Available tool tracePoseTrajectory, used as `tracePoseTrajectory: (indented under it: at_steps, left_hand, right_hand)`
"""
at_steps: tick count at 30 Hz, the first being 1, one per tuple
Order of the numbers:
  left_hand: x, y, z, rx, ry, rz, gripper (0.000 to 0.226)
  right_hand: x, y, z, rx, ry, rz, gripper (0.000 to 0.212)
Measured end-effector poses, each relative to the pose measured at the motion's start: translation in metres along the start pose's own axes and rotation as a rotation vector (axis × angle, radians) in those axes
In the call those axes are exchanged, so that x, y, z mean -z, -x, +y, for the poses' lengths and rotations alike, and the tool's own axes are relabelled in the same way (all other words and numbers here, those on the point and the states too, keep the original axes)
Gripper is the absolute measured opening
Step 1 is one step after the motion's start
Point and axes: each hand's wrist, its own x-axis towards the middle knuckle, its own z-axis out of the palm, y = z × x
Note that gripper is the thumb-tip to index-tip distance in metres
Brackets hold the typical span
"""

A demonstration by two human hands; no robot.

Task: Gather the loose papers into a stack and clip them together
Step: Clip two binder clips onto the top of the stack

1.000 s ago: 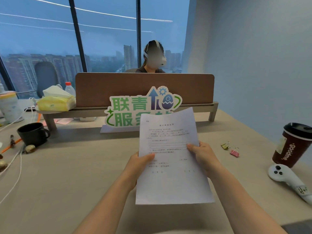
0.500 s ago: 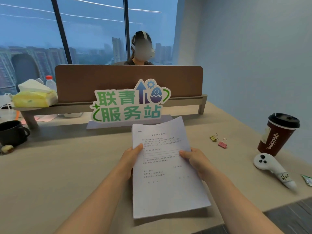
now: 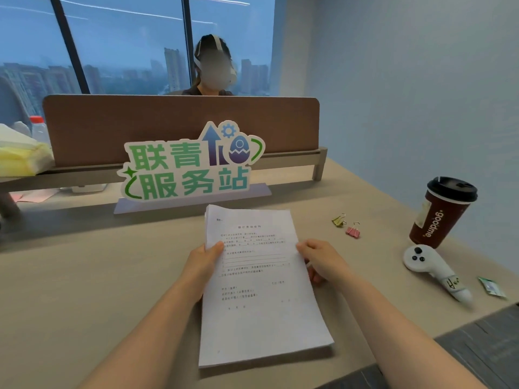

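Wide beige surface (image 3: 84, 290) fills the view, with a brown divider panel (image 3: 179, 127) across the far side and a green-lettered sign (image 3: 191, 167) standing just in front of it. Centre stage, the paper stack (image 3: 261, 290), printed sheet on top, near edge hanging just above the surface. Left hand (image 3: 203, 266) has it by the left edge, thumb pressed on top, the other fingers tucked underneath and clamped on the sheets. Right hand (image 3: 323, 261) grips the right edge the same way, thumb over, fingers curled below. Both hands sit at the stack's middle, one on each side. Off to the right, well apart from the hands, a dark red coffee cup (image 3: 441, 211) with a black lid, and near it a white controller (image 3: 432, 270) lying flat. Between the stack and the cup, two small binder clips: a yellow-green binder clip (image 3: 339, 220) and a pink binder clip (image 3: 353, 231), just beside each other, with open surface between them and the right hand.
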Motion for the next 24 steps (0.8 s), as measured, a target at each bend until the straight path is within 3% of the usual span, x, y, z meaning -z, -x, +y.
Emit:
tracePoseTrajectory:
  at_steps: [5,10,16,24]
  left_hand:
    - [-0.002,-0.004,0.001,-0.017,-0.031,-0.007,0.024]
    - [-0.006,-0.005,0.004,-0.03,-0.05,-0.052,0.021]
    - [-0.005,-0.009,0.002,-0.021,-0.053,-0.07,0.02]
    - [-0.004,-0.011,0.0,-0.016,-0.069,-0.08,0.02]
  right_hand:
    - [0.039,-0.036,0.01,-0.048,0.11,0.322,0.016]
    - [0.072,-0.062,0.02,-0.088,0.255,0.572,0.046]
    - [0.093,-0.084,0.03,-0.184,0.334,0.599,0.051]
    - [0.101,-0.092,0.036,-0.184,0.383,0.606,0.024]
